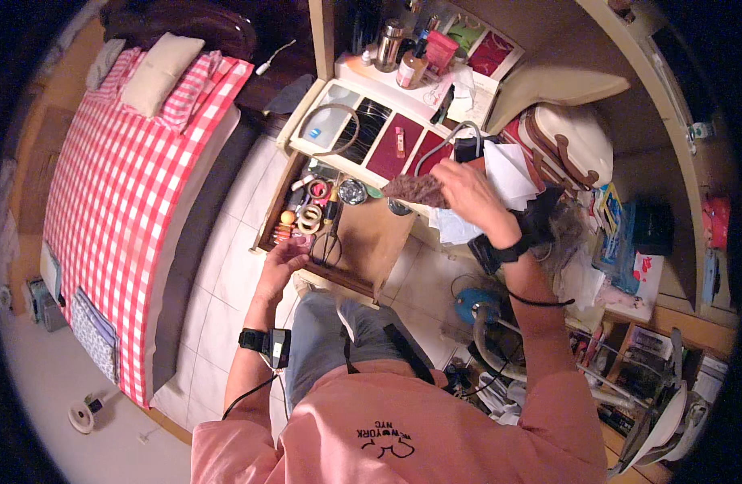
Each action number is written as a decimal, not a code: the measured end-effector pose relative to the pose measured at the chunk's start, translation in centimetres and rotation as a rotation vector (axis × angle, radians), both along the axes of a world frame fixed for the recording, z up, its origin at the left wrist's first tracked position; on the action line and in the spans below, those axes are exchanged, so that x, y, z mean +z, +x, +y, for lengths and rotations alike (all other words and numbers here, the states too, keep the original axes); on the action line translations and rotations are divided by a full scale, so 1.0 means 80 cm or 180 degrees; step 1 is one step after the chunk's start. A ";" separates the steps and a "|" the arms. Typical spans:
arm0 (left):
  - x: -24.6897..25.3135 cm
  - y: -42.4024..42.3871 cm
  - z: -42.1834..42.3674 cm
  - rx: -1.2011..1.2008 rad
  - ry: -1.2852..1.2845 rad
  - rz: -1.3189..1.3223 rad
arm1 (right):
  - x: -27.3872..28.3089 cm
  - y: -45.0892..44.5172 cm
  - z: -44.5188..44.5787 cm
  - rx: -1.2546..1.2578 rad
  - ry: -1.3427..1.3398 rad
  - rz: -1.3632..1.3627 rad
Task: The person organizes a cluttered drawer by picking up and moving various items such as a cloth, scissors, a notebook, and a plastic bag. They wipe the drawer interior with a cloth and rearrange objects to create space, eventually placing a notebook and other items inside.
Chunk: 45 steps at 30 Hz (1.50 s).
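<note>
My right hand [470, 196] is closed on a brown fluffy cloth [416, 189], held above the back right corner of a pulled-out wooden drawer [371, 245]. My left hand [280, 263] rests at the drawer's front left corner, its fingertips among small items; whether it grips one is unclear. Rolls of tape [310, 219], an orange ball [287, 217], a screwdriver with a yellow and black handle [330, 209] and scissors [327, 248] lie in the drawer's left part. Behind them sits a round clear-topped container [352, 191].
Above the drawer, a dresser top [401, 142] with coloured panels holds a headband [352, 130], bottles [412, 66] and papers [510, 172]. A checked bed [129, 199] stands left. At right are a cream bag [573, 142], a blue round object [475, 304] and a cluttered shelf [643, 351].
</note>
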<state>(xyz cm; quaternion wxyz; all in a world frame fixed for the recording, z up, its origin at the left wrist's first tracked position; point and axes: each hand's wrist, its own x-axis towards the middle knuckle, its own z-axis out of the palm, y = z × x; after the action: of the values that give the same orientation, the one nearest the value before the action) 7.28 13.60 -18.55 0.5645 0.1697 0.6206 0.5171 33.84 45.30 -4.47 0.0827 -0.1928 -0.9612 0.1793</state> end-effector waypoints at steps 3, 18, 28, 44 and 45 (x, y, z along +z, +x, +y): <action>0.036 0.022 0.015 -0.0250 0.0239 0.0075 | 0.017 -0.009 -0.042 0.0262 0.0004 0.0179; -0.153 0.068 0.057 -0.0284 -0.0359 0.0524 | -0.263 -0.086 -0.183 -0.1388 -0.2166 -0.0149; -0.214 0.035 0.069 -0.0489 -0.0601 0.0984 | -0.312 -0.108 -0.175 -0.2213 -0.3397 -0.0543; -0.264 0.114 0.079 -0.0870 -0.0884 0.1098 | -0.357 -0.054 -0.234 -0.3093 -0.1339 0.0074; -0.257 0.121 0.077 -0.0987 -0.1031 0.1294 | -0.328 -0.059 -0.228 -0.2816 -0.1121 0.0092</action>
<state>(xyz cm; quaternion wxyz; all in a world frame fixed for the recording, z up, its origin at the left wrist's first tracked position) 16.99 19.75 -39.12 0.5206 0.2702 0.7620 0.2744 29.11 27.08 -30.70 0.1305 -0.5922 -0.7405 0.2897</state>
